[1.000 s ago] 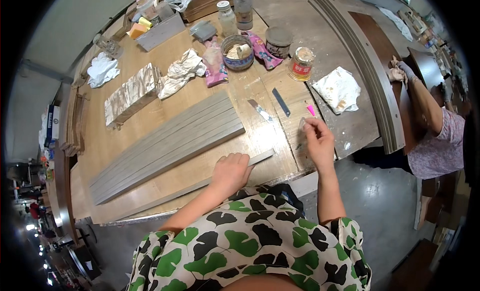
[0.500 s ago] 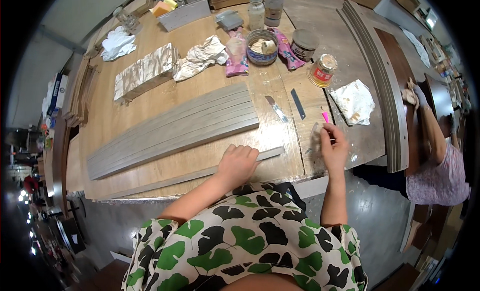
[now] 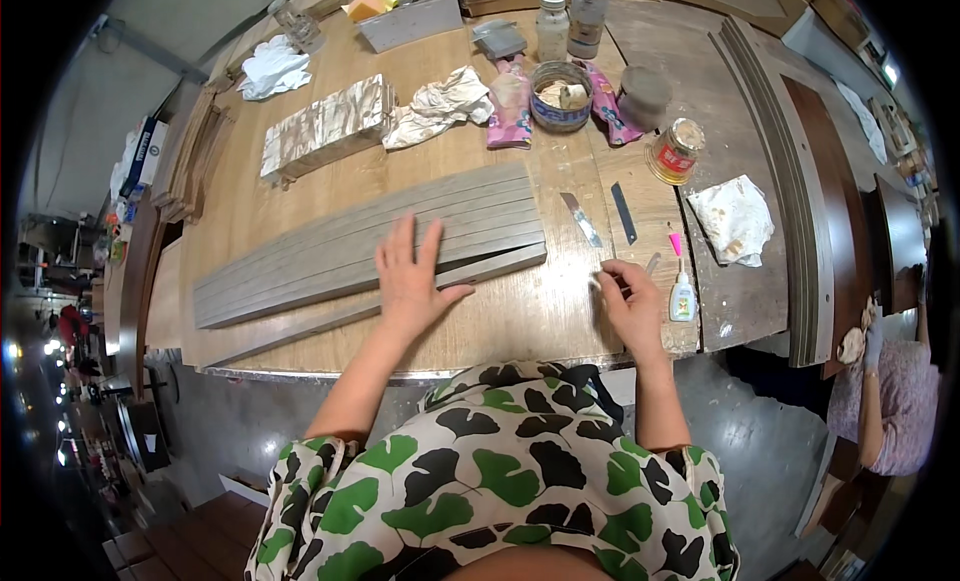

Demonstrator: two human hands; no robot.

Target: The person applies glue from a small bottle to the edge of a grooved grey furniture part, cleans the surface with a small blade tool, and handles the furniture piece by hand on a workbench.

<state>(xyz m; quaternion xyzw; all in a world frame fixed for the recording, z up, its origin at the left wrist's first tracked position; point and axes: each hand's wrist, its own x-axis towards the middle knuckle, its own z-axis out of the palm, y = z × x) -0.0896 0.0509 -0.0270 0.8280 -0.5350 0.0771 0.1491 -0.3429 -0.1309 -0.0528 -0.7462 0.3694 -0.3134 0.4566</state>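
Strips of grey wood [image 3: 370, 243] lie side by side on the workbench [image 3: 520, 316], and my left hand [image 3: 412, 276] rests flat on them, fingers spread apart, pressing near the loose front strip [image 3: 380, 306]. My right hand [image 3: 632, 299] sits at the bench edge with fingertips pinched together on something small; what it is, I cannot tell. Just beside it stands a small glue bottle [image 3: 682, 293] with pink tip, and a scraper blade [image 3: 582, 219] lies a little farther. I judge I am preparing to work on 1 strip. The next move needs a steady left hand, so the strips do not slide.
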